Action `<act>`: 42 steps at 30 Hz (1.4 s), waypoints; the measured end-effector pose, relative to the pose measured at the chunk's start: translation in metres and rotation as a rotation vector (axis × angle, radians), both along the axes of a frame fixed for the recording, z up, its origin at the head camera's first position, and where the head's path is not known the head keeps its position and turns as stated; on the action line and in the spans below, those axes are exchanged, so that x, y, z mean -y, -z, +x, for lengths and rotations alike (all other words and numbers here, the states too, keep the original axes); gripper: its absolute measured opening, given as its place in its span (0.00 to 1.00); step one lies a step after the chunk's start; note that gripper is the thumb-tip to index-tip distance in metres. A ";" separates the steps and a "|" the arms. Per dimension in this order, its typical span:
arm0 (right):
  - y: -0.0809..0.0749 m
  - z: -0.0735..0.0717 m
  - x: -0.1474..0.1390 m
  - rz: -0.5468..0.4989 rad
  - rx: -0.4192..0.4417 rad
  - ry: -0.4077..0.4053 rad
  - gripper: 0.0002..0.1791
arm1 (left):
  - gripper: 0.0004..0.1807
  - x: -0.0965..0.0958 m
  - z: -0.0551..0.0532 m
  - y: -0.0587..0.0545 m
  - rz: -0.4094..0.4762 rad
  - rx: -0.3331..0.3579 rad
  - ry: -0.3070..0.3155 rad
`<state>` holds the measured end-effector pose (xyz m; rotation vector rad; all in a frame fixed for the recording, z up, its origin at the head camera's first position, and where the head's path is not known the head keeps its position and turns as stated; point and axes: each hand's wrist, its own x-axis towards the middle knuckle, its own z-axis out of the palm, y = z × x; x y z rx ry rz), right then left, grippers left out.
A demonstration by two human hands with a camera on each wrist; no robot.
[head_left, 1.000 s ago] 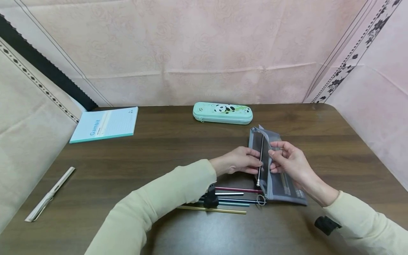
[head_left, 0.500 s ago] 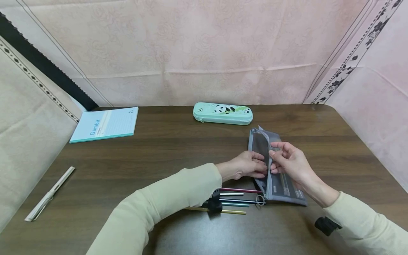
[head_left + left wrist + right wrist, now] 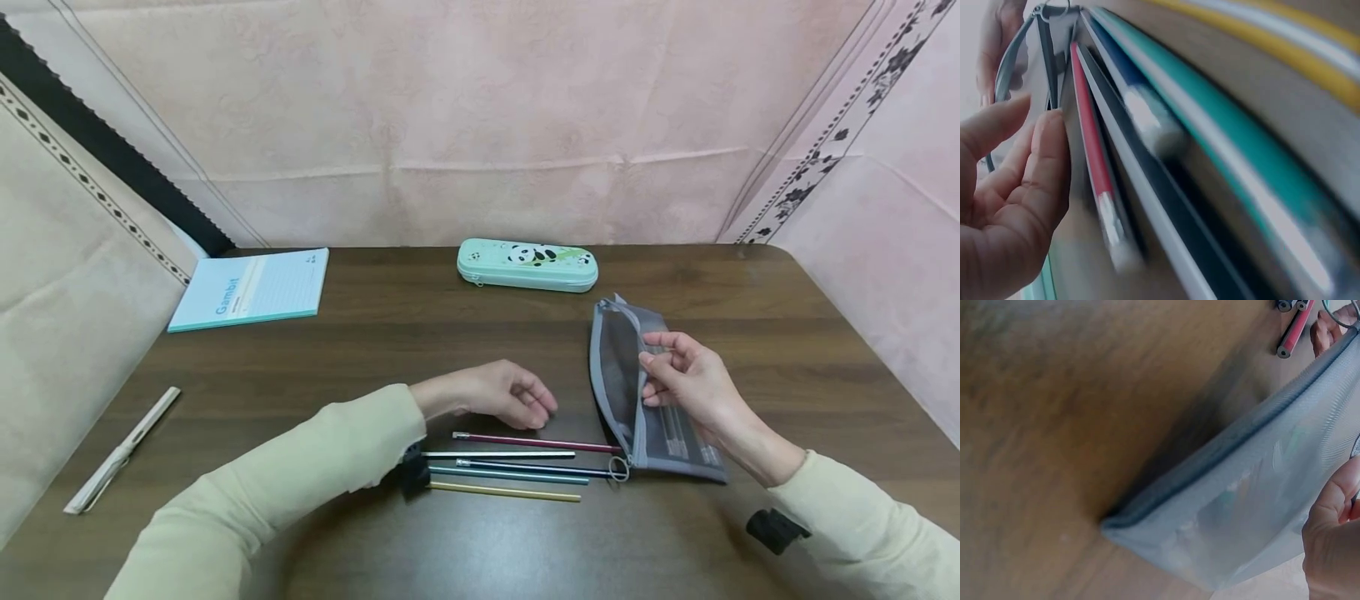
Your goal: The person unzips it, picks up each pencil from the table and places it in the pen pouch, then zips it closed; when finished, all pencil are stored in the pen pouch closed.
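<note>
Pinching the near edge of the open pouch, the right hand has its thumb and fingers together on the rim, right of the mouth. The grey pouch lies on the right of the table, its mouth towards the left hand. That hand is bare of any load, fingers loosely bent and thumb a little apart from them, just beyond the pencils.

Five pencils lie side by side, well to the left of the pouch's base for most of their length: red, pale, blue, teal and gold, the gold one nearest the person. The red and blue ones run right to the pouch's lower corner, where a ring hangs; whether they touch it I cannot tell. Blurred shapes show through the pouch's side in the right wrist view, too faint to name.

Behind the pouch sits a mint case with a panda on its lid. A light blue notebook lies at far left, and a slim pale object rests slantwise nearer the person.
</note>
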<state>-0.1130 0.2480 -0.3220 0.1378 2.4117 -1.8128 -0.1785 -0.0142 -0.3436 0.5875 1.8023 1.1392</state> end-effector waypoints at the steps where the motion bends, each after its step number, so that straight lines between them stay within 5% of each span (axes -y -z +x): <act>1: 0.000 0.000 0.000 0.000 0.003 0.002 0.28 | 0.15 0.005 0.000 0.000 -0.008 -0.026 0.020; 6: 0.000 0.001 -0.001 0.000 0.007 0.004 0.29 | 0.13 0.018 0.004 -0.001 -0.037 -0.153 0.098; 16: 0.001 0.001 -0.002 -0.013 0.004 0.004 0.28 | 0.11 0.021 0.010 -0.003 -0.121 -0.389 0.158; 28: 0.002 0.001 -0.002 -0.010 -0.002 0.004 0.28 | 0.10 0.026 0.011 -0.008 -0.179 -0.578 0.183; 37: 0.001 0.000 -0.002 -0.015 0.006 0.000 0.28 | 0.09 0.031 -0.003 -0.014 -0.153 -0.531 0.105; 42: 0.001 0.001 -0.001 -0.010 0.013 0.007 0.28 | 0.10 0.013 -0.011 -0.013 -0.077 -0.285 -0.010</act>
